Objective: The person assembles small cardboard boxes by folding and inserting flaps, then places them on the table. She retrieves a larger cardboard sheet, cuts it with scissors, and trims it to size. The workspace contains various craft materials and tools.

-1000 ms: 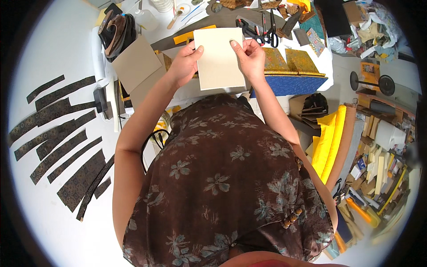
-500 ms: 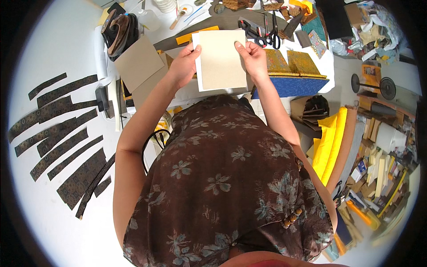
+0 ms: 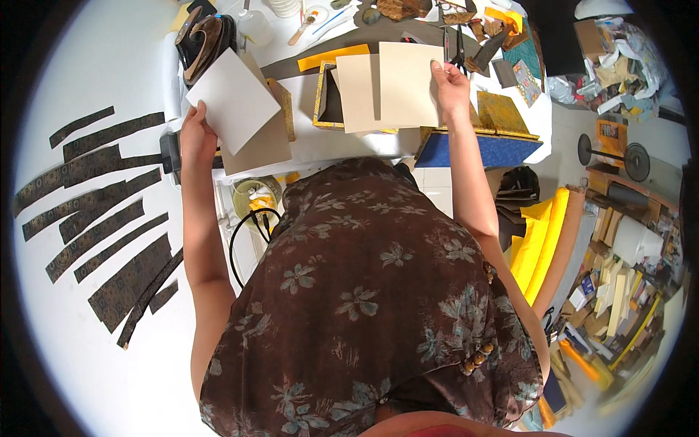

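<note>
My left hand [image 3: 196, 135] is closed on the edge of a white square board [image 3: 237, 102], tilted above a grey-beige board at the table's left. My right hand [image 3: 452, 91] grips a cream rectangular board [image 3: 409, 84] by its right edge, thumb on the front face. Left of that board, a second beige board [image 3: 357, 95] stands over an open box [image 3: 318, 109] with yellow patterned edges and a dark inside. Whether the second board rests in the box I cannot tell. Just right of my right wrist lie gold-patterned panels [image 3: 502, 113] with a blue front [image 3: 477, 150].
A clothes iron [image 3: 204, 44] stands at the back left, near a yellow-orange strip [image 3: 333, 57]. Scissors [image 3: 459, 54] lie behind my right hand. Dark patterned fabric strips [image 3: 109, 211] hang at left; yellow rolls [image 3: 542, 240] stand at right.
My hands have moved apart. The left carried the white board leftward, out from behind the cream board; the right shifted rightward with the cream one. The patterned box now shows.
</note>
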Demonstrator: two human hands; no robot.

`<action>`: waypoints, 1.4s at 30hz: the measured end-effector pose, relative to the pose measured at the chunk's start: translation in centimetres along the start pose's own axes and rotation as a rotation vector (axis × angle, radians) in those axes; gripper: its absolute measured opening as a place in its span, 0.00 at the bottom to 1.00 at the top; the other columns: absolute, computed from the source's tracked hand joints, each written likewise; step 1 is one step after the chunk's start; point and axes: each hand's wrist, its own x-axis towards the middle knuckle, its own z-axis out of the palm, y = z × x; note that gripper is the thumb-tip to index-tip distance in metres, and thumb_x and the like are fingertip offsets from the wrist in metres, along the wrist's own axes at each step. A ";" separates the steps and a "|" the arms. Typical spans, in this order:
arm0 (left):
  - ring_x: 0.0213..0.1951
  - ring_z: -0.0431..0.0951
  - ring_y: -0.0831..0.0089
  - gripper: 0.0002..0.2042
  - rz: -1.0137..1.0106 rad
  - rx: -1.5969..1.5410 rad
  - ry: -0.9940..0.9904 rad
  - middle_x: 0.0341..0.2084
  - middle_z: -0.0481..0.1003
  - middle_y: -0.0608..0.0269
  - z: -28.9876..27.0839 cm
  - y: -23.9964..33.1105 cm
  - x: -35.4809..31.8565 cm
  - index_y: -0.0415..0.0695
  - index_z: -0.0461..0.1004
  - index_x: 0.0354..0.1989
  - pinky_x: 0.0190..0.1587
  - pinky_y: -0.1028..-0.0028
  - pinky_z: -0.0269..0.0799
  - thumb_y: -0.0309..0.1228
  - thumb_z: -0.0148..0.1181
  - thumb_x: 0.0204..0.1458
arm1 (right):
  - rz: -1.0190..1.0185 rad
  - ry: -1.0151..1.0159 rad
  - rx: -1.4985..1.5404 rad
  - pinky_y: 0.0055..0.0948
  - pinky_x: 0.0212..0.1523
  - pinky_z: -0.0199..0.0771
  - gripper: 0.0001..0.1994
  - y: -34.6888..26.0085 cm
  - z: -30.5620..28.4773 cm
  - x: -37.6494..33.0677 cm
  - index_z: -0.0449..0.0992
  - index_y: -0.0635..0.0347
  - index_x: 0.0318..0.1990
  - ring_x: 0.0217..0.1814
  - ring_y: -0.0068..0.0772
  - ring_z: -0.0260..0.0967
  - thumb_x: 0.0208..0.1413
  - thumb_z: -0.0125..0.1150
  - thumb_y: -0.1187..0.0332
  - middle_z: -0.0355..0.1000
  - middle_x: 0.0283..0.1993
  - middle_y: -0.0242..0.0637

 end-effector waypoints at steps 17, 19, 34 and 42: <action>0.50 0.74 0.64 0.18 -0.019 -0.077 0.125 0.47 0.72 0.58 -8.3 -0.6 -2.4 0.39 0.65 0.54 0.50 0.67 0.72 0.24 0.50 0.54 | -0.032 0.000 -0.363 0.26 0.46 0.70 0.22 4.5 1.1 -0.9 0.72 0.66 0.51 0.45 0.27 0.71 0.53 0.67 0.62 0.74 0.45 0.40; 0.47 0.74 0.64 0.19 -0.027 0.023 0.152 0.46 0.72 0.55 -7.0 -1.5 -2.6 0.37 0.64 0.53 0.49 0.69 0.72 0.23 0.51 0.52 | -0.194 0.096 -0.590 0.27 0.46 0.71 0.22 3.3 1.0 -1.9 0.73 0.65 0.51 0.47 0.29 0.69 0.52 0.67 0.61 0.73 0.47 0.39; 0.28 0.72 0.80 0.11 0.286 0.690 0.207 0.26 0.75 0.66 -4.0 -3.4 -1.4 0.37 0.74 0.39 0.33 0.79 0.68 0.26 0.63 0.47 | -0.474 -0.670 -0.566 0.36 0.42 0.75 0.23 1.8 19.0 -11.0 0.65 0.67 0.55 0.38 0.43 0.74 0.52 0.60 0.68 0.72 0.35 0.43; 0.29 0.74 0.77 0.15 0.072 0.490 0.241 0.29 0.76 0.62 -3.6 -2.9 0.0 0.37 0.72 0.44 0.33 0.76 0.70 0.26 0.64 0.46 | -0.133 -0.766 -0.406 0.29 0.40 0.73 0.24 3.7 23.4 -8.9 0.62 0.67 0.57 0.36 0.31 0.73 0.55 0.59 0.68 0.72 0.36 0.39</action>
